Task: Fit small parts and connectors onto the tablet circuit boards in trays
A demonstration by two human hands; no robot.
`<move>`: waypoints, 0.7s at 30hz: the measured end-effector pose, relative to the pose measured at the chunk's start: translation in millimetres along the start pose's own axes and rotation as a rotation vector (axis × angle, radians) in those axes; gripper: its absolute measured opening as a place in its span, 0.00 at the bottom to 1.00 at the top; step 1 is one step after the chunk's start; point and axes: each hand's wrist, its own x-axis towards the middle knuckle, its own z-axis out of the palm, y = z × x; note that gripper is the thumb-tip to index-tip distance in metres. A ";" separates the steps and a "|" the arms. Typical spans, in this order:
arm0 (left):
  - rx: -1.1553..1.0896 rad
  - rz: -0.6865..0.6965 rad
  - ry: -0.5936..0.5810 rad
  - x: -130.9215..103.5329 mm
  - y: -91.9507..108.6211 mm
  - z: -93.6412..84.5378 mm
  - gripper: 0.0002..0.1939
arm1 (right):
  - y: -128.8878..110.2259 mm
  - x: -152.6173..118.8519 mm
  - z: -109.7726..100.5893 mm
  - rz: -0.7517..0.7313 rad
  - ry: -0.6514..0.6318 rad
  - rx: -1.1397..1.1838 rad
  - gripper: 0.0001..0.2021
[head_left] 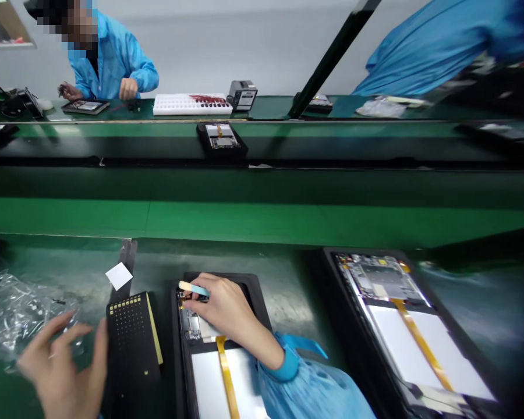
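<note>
Left hand, fingers spread wide and holding nothing, rests by one black perforated block near the desk's front edge. Right hand pinches one pale tool over one of two opened tablets.

Green bench with trays, plastic wrap.

A second opened tablet lies in its black tray on the right. Across the green belt, a person in a blue coat sits beside a white rack.

Left hand open, fingers spread, right hand curled, grip apparently pinching
</note>
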 end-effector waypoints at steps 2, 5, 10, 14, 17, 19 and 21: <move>-0.063 0.099 -0.192 7.9 23.3 17.4 0.07 | -2.0 -0.1 0.3 0.019 0.001 -0.002 0.02; -0.133 0.137 -0.447 19.4 45.3 41.4 0.12 | -5.7 -0.2 0.2 0.053 0.006 0.001 0.02; -0.126 0.136 -0.533 29.9 50.3 61.6 0.16 | -8.4 2.4 -1.8 0.074 0.007 -0.010 0.02; -0.148 0.070 -0.571 35.7 50.7 63.7 0.15 | -8.0 6.5 -5.1 0.075 -0.045 -0.002 0.02; -0.168 0.035 -0.590 39.8 51.7 65.3 0.14 | -8.3 9.1 -6.5 0.090 -0.078 0.002 0.03; -0.175 0.020 -0.596 42.1 52.1 67.0 0.13 | -8.6 10.4 -6.6 0.103 -0.083 0.010 0.03; -0.176 0.008 -0.598 44.2 52.7 68.5 0.12 | -8.9 12.3 -6.8 0.113 -0.085 0.020 0.03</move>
